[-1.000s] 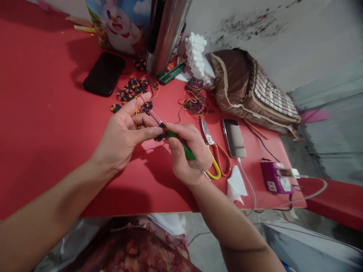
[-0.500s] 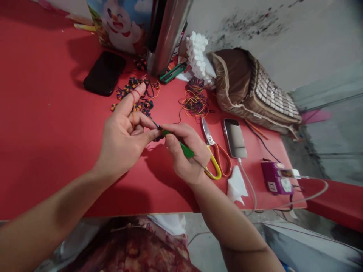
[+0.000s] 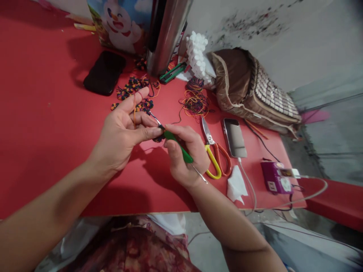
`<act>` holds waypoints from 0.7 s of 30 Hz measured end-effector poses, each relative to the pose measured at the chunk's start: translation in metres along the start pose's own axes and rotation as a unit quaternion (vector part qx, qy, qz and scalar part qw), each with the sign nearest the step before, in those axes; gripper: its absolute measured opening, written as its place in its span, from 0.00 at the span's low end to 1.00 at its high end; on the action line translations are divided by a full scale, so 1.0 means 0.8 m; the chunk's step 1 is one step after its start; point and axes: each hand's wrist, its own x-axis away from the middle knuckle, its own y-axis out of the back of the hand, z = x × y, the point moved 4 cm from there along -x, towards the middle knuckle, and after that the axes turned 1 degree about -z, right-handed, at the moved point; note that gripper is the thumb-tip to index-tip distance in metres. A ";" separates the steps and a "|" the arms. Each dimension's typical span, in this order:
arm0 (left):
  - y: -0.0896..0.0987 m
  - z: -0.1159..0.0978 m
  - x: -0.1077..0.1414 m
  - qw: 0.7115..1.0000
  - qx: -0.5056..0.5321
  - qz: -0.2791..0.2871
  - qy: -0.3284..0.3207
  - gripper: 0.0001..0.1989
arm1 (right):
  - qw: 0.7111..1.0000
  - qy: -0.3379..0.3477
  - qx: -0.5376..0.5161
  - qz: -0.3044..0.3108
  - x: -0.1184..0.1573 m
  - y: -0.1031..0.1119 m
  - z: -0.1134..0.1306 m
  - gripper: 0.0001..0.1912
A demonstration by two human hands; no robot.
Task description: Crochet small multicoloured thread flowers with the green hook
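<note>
My right hand [image 3: 188,151] is closed round the green handle of a crochet hook [image 3: 181,150], its metal shaft pointing up-left across my left fingertips. Between thumb and fingers, my left hand [image 3: 121,130] pinches a small dark multicoloured crochet piece [image 3: 159,138], mostly hidden by the fingers. A strand of orange-red yarn [image 3: 134,109] loops round the raised left index finger and runs down to the palm. Behind that hand lie several dark, orange and purple crocheted pieces [image 3: 133,85]. A loose tangle of multicoloured yarn [image 3: 195,102] rests beyond my right hand.
Scissors [image 3: 211,141] and a phone on a cable [image 3: 235,138] lie right of my hand. A black phone [image 3: 104,73], a green utility knife [image 3: 172,73], a metal post [image 3: 167,37] and a brown bag [image 3: 241,79] stand or lie farther back. A purple box [image 3: 275,177] sits right.
The hook's shaft shows more beyond my left fingertips, and its rear end has swung lower. My left index finger has tipped slightly down and right. Both hands keep their hold.
</note>
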 end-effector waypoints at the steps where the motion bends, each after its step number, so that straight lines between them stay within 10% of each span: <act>1: 0.001 -0.001 0.000 1.000 -0.001 -0.003 0.001 0.38 | 1.000 -0.008 -0.011 -0.003 0.000 0.000 -0.001 0.14; 21: 0.008 -0.004 -0.009 0.997 0.061 -0.033 0.041 0.40 | 0.996 -0.049 -0.072 -0.027 -0.006 0.005 0.001 0.11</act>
